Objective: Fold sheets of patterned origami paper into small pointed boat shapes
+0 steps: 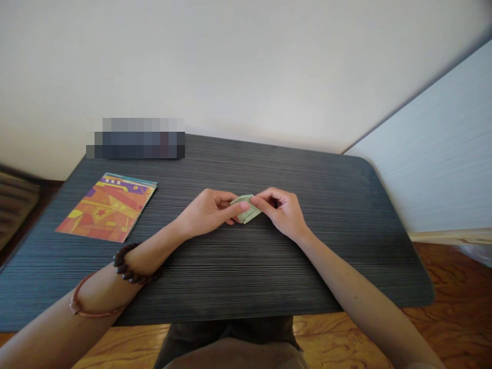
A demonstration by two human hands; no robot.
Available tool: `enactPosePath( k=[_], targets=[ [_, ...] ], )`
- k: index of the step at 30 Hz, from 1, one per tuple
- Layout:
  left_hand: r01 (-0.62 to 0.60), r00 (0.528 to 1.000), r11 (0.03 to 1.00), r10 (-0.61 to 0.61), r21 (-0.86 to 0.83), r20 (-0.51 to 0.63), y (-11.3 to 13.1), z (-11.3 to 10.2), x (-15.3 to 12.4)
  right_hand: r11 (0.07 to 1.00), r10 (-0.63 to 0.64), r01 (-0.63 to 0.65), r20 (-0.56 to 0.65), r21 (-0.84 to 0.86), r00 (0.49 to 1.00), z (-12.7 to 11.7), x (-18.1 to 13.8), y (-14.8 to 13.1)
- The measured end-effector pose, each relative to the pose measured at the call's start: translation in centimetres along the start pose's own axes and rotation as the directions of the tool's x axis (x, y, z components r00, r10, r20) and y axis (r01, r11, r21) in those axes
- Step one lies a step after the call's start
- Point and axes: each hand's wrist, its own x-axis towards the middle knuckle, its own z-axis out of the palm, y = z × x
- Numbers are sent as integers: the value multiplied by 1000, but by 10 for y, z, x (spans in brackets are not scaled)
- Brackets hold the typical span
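A small piece of folded pale green paper (249,209) is held just above the middle of the table, between my two hands. My left hand (211,211) pinches its left side, thumb on top and fingers underneath. On the paper's upper right edge, the thumb and index finger of my right hand (284,210) are closed. Crease lines show on the paper's upper face; its underside is hidden. Dark beads and a thin reddish-brown bracelet circle my left wrist and forearm.
Colourful booklets or sheets (107,207), orange, yellow and purple on top, lie stacked on the left of the dark table (238,271). A blurred-out object (140,143) sits at the back left. A wall runs behind, and a pale panel (434,148) rises on the right.
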Motion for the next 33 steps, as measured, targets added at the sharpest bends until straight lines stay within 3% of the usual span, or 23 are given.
enactPosePath(
  k=[9,19,26,33],
  targets=[
    [-51,987,998,45,-39,-157,-6,1,2,993,-47,54,71,-103,996,-1,-1,-1],
    [-65,996,993,58,-95,-67,-10,-1,5,986,-50,59,61,-157,997,-5,-1,4],
    [-113,982,993,114,16,-152,-7,1,4,973,-131,152,127,-175,983,-3,-2,1],
    [-95,983,995,97,26,-157,-8,3,4,987,-76,88,91,-136,993,-3,-3,3]
  ],
)
